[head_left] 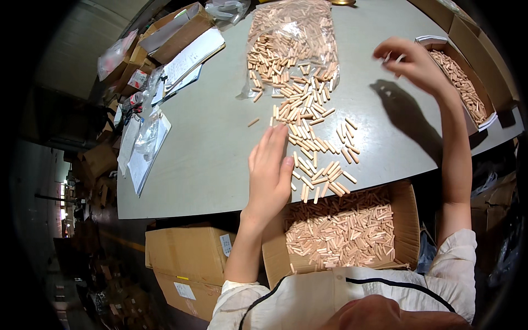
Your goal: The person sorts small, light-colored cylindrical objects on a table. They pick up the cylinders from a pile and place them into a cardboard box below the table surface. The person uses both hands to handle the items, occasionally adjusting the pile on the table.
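Observation:
Small wooden dowels [311, 99] spill toward me across the grey table [214, 137] from a clear plastic bag [324, 25]. My left hand [269, 168] lies open along the left side of the loose dowels, fingers stretched out and touching or nearly touching them. Raised above the table at the right, my right hand [412, 63] has its fingers curled together; a pale bit shows at the fingertips, too small to name. Beside it stands a shallow box [470, 124] of dowels. Below the table's front edge, an open carton [406, 220] holds many more dowels.
Papers on clipboards [192, 58], more sheets [151, 148] and small cartons [181, 36] crowd the table's left side. A tall cardboard flap [484, 60] borders the right. Closed cartons [190, 253] stand below on the left. One lone dowel [253, 122] lies apart.

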### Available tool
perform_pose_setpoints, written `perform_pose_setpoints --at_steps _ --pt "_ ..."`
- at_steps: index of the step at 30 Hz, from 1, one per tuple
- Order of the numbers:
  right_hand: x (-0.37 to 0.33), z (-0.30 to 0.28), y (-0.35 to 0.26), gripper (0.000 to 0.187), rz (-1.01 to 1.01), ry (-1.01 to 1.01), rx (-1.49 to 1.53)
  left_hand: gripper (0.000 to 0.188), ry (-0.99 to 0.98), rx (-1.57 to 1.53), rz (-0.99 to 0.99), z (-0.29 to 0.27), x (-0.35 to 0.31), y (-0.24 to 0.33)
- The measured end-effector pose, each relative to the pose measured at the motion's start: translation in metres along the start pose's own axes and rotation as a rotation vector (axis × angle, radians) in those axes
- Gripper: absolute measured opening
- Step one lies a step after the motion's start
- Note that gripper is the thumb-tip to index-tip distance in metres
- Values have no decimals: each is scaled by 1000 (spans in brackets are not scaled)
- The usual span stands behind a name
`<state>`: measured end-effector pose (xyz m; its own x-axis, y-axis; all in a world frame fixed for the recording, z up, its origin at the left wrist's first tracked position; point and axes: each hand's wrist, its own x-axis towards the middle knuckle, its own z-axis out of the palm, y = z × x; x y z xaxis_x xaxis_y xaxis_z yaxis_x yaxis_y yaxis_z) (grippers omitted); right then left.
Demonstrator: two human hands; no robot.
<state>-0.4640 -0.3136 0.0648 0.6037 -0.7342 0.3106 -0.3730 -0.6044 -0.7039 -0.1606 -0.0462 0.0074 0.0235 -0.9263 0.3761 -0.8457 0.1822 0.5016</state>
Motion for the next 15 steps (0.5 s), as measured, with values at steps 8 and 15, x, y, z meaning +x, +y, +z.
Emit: perform_pose_setpoints --at_steps 8,15 --pt "-21 65 -53 28 -151 -600 138 46 -37 -155 23 -4 0 0" --pt "-22 61 -46 31 -79 -499 174 37 118 -763 -316 -5 -9 1"
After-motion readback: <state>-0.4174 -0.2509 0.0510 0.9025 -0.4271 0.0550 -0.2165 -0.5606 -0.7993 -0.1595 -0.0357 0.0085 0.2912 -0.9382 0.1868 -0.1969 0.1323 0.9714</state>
